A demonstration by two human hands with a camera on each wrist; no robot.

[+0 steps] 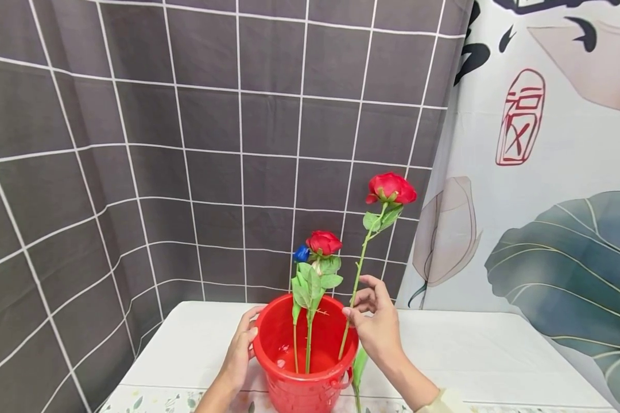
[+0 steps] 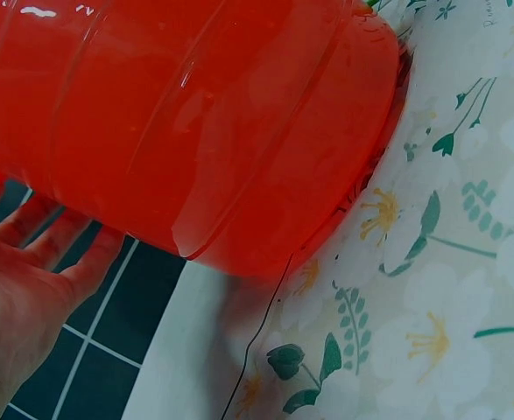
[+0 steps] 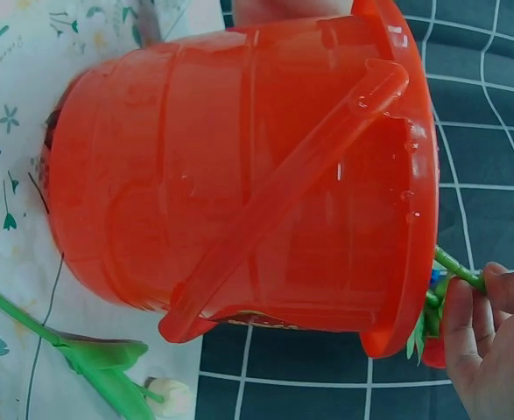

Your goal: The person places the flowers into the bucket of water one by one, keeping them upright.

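Observation:
A red plastic bucket (image 1: pixel 310 396) stands on the table, holding a red rose (image 1: pixel 324 243) and a blue flower (image 1: pixel 301 253) on green stems. At the bucket's left side my left hand (image 1: pixel 237 350) holds it by the rim. In the left wrist view the left hand (image 2: pixel 29 280) has its fingers against the bucket wall (image 2: pixel 178 114). My right hand (image 1: pixel 376 321) pinches the green stem of a second, taller red rose (image 1: pixel 391 188), whose lower end is inside the bucket. The right wrist view shows the right hand (image 3: pixel 502 337) with thumb and fingers on the stem (image 3: pixel 458 267).
A flower with green leaves (image 3: pixel 108 367) and a whitish bud (image 3: pixel 169 395) lies on the table beside the bucket. The white table cover (image 1: pixel 475 355) has a floral-printed front part. Behind hang a dark gridded curtain (image 1: pixel 206 115) and a leaf-printed cloth (image 1: pixel 563 258).

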